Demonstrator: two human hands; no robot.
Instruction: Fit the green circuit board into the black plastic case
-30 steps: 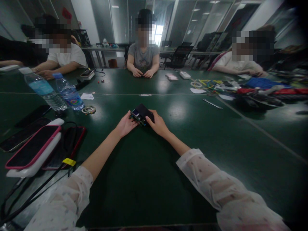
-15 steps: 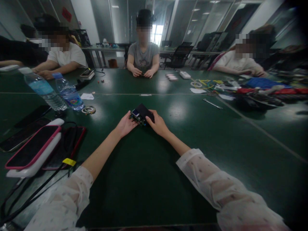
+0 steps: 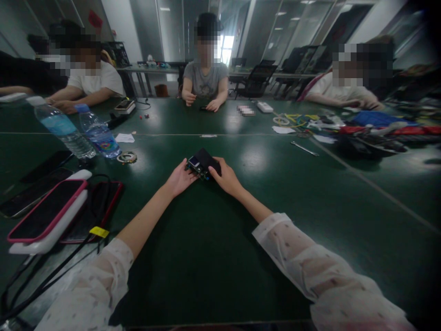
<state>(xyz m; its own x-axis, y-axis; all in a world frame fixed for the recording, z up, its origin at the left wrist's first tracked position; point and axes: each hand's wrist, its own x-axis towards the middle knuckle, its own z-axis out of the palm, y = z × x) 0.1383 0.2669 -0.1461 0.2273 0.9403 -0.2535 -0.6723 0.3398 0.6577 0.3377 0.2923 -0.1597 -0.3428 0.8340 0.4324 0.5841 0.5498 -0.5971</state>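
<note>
Two bare hands in sheer white sleeves with dark dots (image 3: 292, 250) reach over a glossy dark green table (image 3: 213, 257) and meet near its middle on a small electronic device with a flat black cover, a small screen and an exposed green circuit board (image 3: 203, 161). The left hand (image 3: 178, 178) is turned palm up, thumb at the device's left edge and fingers reaching beneath it. The right hand (image 3: 225, 175) grips the right end, thumb on the near side, other fingers partly hidden behind. Whether the device touches the tabletop is unclear. To the left stand two clear plastic water bottles with blue labels (image 3: 64, 128), beside a ring-shaped beige coil (image 3: 127, 157); nearer lies a pink-framed black phone on a white block (image 3: 51, 207). A silver metal wrench (image 3: 304, 148) lies to the right. Across the table sits a person in a grey T-shirt (image 3: 206, 78).
</note>
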